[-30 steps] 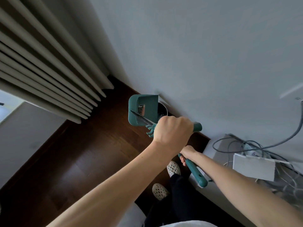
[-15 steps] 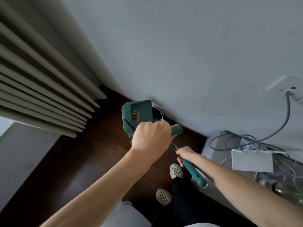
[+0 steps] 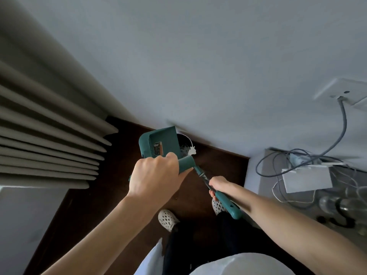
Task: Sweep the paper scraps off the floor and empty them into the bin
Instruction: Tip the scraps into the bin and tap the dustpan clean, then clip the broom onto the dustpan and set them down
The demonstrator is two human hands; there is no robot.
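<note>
Down in the corner where the wall meets the dark wood floor, you're holding the teal dustpan tipped up right over the bin, and that makes sense: its open mouth is pointing down and away from you into the bin's opening, so the scraps slide out instead of spilling back. Your left hand is wrapping its fingers tight around the dustpan's handle, knuckles up, which is giving you the leverage to hold the pan steep. The pan's long axis is running from your fist up toward the wall, handle end nearest you. Your right hand is curling around the brush partway along its stem, keeping it parked out of the way; its long axis is slanting from the pan's handle down toward your right foot, grip end lowest. The paper scraps are sitting inside the bin, with one bit hanging at its rim, so I'd guess the dump is nearly done. Whether anything's clinging inside the pan, can't tell.
</note>
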